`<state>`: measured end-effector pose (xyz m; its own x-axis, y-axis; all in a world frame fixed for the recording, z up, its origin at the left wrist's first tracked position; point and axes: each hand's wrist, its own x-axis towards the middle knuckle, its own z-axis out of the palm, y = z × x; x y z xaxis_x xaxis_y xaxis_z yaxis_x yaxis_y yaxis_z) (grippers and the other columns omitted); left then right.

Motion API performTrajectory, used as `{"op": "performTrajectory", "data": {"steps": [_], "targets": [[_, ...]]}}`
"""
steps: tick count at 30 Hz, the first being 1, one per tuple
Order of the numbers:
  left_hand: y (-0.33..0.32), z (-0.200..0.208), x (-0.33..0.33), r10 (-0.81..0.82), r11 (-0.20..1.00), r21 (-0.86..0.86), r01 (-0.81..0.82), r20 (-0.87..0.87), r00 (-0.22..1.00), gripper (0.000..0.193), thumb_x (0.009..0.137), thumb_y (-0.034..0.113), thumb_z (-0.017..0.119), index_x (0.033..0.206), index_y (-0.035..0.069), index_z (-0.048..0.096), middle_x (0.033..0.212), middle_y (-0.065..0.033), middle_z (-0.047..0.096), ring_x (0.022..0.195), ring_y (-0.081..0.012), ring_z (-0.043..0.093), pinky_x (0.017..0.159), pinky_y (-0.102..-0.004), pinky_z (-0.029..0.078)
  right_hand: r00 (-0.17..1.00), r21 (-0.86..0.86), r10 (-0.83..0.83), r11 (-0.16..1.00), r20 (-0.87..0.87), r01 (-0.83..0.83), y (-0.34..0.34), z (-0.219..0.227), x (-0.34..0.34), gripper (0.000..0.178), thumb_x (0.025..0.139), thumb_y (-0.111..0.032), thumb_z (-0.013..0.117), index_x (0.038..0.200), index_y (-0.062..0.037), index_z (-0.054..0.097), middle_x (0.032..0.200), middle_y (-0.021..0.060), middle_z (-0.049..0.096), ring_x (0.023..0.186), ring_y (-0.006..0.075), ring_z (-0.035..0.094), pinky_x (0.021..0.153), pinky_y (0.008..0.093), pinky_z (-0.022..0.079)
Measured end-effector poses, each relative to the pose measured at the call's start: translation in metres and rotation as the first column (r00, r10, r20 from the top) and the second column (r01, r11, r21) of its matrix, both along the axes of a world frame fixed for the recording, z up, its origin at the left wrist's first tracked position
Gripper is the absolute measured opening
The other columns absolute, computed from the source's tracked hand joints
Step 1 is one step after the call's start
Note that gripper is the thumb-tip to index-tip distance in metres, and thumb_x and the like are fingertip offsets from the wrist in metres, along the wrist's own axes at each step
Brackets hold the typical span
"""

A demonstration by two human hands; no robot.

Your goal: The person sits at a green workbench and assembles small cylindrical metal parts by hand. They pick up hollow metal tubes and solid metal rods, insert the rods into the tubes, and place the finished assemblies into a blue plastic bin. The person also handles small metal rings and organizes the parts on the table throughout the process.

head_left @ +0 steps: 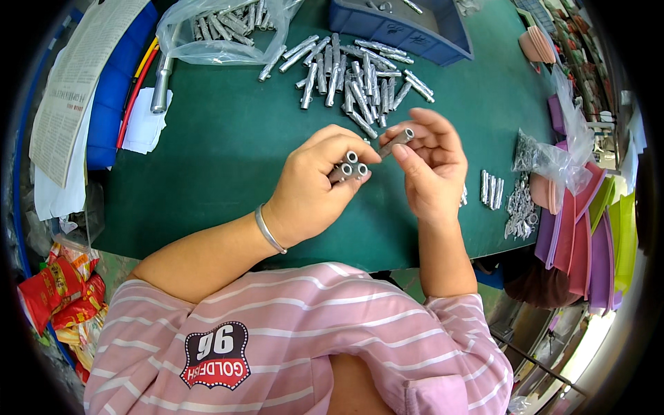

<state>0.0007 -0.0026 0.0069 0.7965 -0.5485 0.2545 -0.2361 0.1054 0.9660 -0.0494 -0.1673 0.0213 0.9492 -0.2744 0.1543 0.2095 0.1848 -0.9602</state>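
Note:
Several short metal tubes [343,170] are bunched in my left hand [308,181], their hollow round ends facing me. My right hand [432,159] pinches one more metal tube [396,143] between thumb and fingers, tilted with its open end up to the right. The two hands are close together above the green table. Beyond them lies a loose pile of similar metal tubes [360,83], which look wrapped in shiny clear film.
A clear plastic bag [200,54] with more tubes and a blue bin [443,43] stand at the back. Right of my hand are a short row of tubes [492,190] and small metal parts [520,211]. A metal-ended tool [161,86] lies on the left.

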Motion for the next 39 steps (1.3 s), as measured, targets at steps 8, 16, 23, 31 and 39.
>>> {"op": "performTrajectory", "data": {"steps": [8,16,23,31,39], "targets": [[0.004,0.002,0.004,0.056,0.998,-0.005,-0.056,-0.048,0.997,0.019,0.075,-0.003,0.071,0.092,0.003,0.063,0.094,-0.0047,0.057,0.077,-0.0078,0.053,0.065,-0.02,0.042,0.957,-0.459,0.01,0.879,0.289,0.129,-0.001,-0.001,-0.007,0.057,0.075,0.012,0.067,0.124,0.0021,0.041,0.095,0.0154,0.067,0.092,0.0219,0.065,0.082,0.0298,0.05],[-0.002,-0.003,0.001,0.087,0.988,-0.13,-0.082,0.033,0.996,0.027,0.071,-0.006,0.073,0.093,0.004,0.061,0.094,-0.0037,0.062,0.06,-0.0036,0.049,0.05,-0.0195,0.039,0.913,-0.581,0.109,0.799,0.393,0.155,0.003,-0.001,-0.008,0.055,0.074,0.008,0.07,0.122,0.0026,0.043,0.096,0.0148,0.068,0.086,0.0219,0.066,0.082,0.03,0.047],[0.003,-0.004,0.008,0.065,0.989,-0.125,-0.081,-0.131,0.989,0.022,0.077,-0.003,0.07,0.097,0.001,0.061,0.093,-0.0067,0.065,0.066,-0.0068,0.055,0.055,-0.0196,0.043,0.947,-0.706,0.032,0.675,0.319,0.215,0.005,0.02,0.001,0.009,0.076,0.003,0.069,0.084,0.0017,0.065,0.085,0.012,0.066,0.079,0.0237,0.064,0.066,0.0307,0.05],[0.003,0.004,0.029,-0.049,0.902,-0.357,-0.243,-0.644,0.764,0.023,0.088,0.01,0.06,0.109,0.001,0.057,0.1,-0.0125,0.065,0.086,-0.0153,0.061,0.067,-0.0284,0.049,0.996,-0.929,0.068,0.368,0.063,0.034,0.007,-0.003,0.022,0.013,0.07,0.001,0.068,0.083,-0.0028,0.065,0.081,0.0092,0.058,0.079,0.0299,0.055,0.069,0.0389,0.045],[0.005,0.003,0.028,-0.071,0.882,-0.359,-0.306,-0.742,0.666,0.012,0.089,0.012,0.062,0.095,0.004,0.056,0.074,-0.0024,0.052,0.064,-0.0113,0.048,0.054,-0.0258,0.037,0.996,-0.842,0.064,0.539,0.058,0.015,0.002,-0.013,0.023,0.015,0.07,0.002,0.069,0.083,-0.002,0.063,0.082,0.008,0.057,0.079,0.0278,0.055,0.07,0.0371,0.045]]}}
